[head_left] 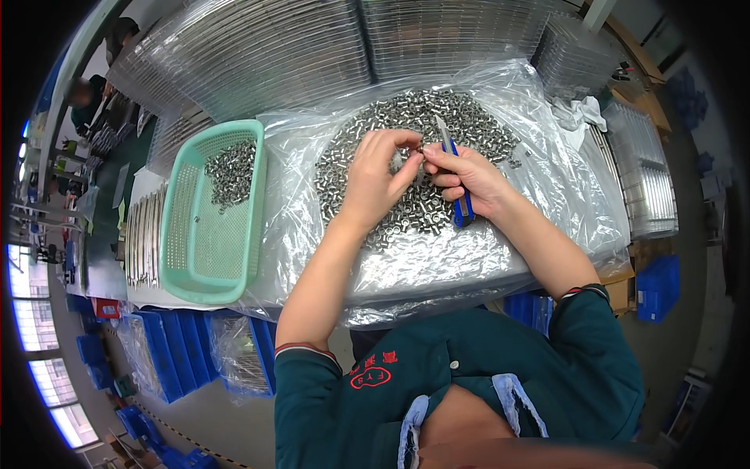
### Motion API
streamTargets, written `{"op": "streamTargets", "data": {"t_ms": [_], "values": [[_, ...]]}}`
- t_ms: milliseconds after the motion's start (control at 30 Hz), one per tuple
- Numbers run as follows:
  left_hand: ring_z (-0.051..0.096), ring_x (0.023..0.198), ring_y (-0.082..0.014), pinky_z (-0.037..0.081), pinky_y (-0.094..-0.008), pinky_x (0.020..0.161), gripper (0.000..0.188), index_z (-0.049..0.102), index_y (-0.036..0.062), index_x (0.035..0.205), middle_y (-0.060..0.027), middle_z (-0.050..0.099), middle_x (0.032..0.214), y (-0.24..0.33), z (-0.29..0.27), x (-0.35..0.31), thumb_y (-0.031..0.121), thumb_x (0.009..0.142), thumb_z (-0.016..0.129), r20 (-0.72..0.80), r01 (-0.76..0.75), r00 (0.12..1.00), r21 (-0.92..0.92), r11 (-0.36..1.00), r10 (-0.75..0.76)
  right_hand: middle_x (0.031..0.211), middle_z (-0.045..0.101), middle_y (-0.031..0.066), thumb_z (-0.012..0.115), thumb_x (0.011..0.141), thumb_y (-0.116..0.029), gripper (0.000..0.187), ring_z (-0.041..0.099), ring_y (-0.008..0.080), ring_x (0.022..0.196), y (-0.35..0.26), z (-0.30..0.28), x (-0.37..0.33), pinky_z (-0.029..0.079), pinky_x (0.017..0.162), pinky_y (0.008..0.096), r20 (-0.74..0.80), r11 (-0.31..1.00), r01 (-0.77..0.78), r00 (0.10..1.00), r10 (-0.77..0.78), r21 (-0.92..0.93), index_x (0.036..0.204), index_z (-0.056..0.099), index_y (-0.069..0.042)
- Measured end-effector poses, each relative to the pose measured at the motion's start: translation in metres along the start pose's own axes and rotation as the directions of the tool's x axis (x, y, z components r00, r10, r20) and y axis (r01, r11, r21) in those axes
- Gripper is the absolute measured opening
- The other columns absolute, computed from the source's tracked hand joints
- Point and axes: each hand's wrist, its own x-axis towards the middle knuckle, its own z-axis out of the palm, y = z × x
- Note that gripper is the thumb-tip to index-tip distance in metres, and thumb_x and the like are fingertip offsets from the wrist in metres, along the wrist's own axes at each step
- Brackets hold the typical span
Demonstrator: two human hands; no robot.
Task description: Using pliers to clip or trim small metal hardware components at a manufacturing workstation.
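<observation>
Over a wide heap of small shiny metal fittings (367, 125) on clear plastic sheeting (297, 156), my two hands meet at the fingertips. A small metal piece, partly hidden by the fingers, is pinched between them. My left hand (376, 173) holds it with thumb and forefinger. In my right hand (473, 178) lies a blue utility knife (462, 199), its blade out and pointing away from me, while the thumb and forefinger touch the small piece. A mint-green plastic basket (173, 227) stands left of the heap, with more metal fittings gathered toward its far end.
Stacks of clear plastic trays (266, 55) line the far side of the table, and more trays (642, 176) stand at the right. A white cloth (576, 121) lies at the far right. Blue bins (176, 356) sit below the table's near left edge. People are in the far left background.
</observation>
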Motion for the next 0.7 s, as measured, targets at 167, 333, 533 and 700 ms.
{"op": "streamTargets", "data": {"t_ms": [167, 333, 533, 700], "values": [[0.055, 0.085, -0.0187, 0.042, -0.0294, 0.077, 0.021, 0.062, 0.0043, 0.098, -0.0056, 0.058, 0.086, -0.003, -0.002, -0.002, 0.009, 0.077, 0.062, -0.001, 0.048, 0.999, -0.109, 0.993, -0.049, 0.070, 0.048, -0.0045, 0.063, 0.082, -0.023, 0.018, 0.036, -0.0031, 0.046, 0.000, 0.003, -0.001, 0.026, 0.035, 0.0114, -0.005, 0.998, 0.023, 1.000, -0.023, -0.052, 0.085, 0.052, -0.009], [0.054, 0.085, -0.0173, 0.042, -0.0283, 0.076, 0.014, 0.064, 0.0036, 0.092, -0.0060, 0.058, 0.086, -0.004, -0.004, -0.002, 0.010, 0.081, 0.060, 0.052, 0.117, 0.992, -0.106, 0.987, -0.112, 0.069, 0.048, -0.0045, 0.063, 0.082, -0.023, 0.018, 0.035, -0.0029, 0.046, -0.001, 0.004, -0.002, 0.026, 0.035, 0.0114, -0.001, 0.997, 0.044, 0.999, -0.044, -0.065, 0.084, 0.052, -0.008], [0.054, 0.082, -0.0135, 0.042, -0.0245, 0.074, 0.009, 0.063, 0.0023, 0.086, -0.0054, 0.058, 0.086, -0.003, -0.004, -0.002, 0.010, 0.083, 0.059, -0.047, 0.290, 0.950, -0.231, 0.929, -0.309, 0.069, 0.047, -0.0046, 0.055, 0.087, -0.023, 0.021, 0.035, -0.0025, 0.046, -0.004, 0.003, -0.002, 0.027, 0.035, 0.0112, 0.028, 1.000, 0.016, 0.999, -0.016, 0.007, 0.096, 0.054, -0.003], [0.055, 0.077, -0.0126, 0.043, -0.0240, 0.069, 0.009, 0.062, 0.0021, 0.084, -0.0057, 0.057, 0.083, -0.004, -0.011, 0.001, 0.010, 0.081, 0.061, -0.068, 0.249, 0.959, -0.254, 0.935, -0.274, 0.067, 0.046, -0.0056, 0.054, 0.088, -0.026, 0.031, 0.034, -0.0025, 0.045, -0.005, 0.001, -0.002, 0.027, 0.035, 0.0115, 0.063, 0.993, -0.022, 0.998, 0.015, 0.112, 0.104, 0.054, 0.000]]}}
